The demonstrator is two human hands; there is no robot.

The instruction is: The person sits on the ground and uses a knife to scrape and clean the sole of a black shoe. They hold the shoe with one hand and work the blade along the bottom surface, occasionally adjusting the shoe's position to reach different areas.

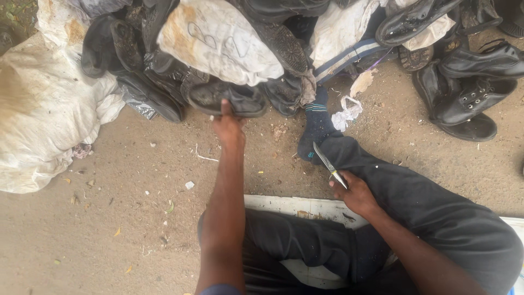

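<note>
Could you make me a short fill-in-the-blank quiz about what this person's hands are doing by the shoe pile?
1. The left hand reaches out to a black ____ at the edge of the pile.
2. The right hand holds a ____ with its blade pointing away from the body.
3. The right hand rests on the person's ____ leg, clothed in dark trousers.
4. The outstretched foot wears a dark ____ with pale stripes.

Missing words: shoe; knife; right; sock
</note>
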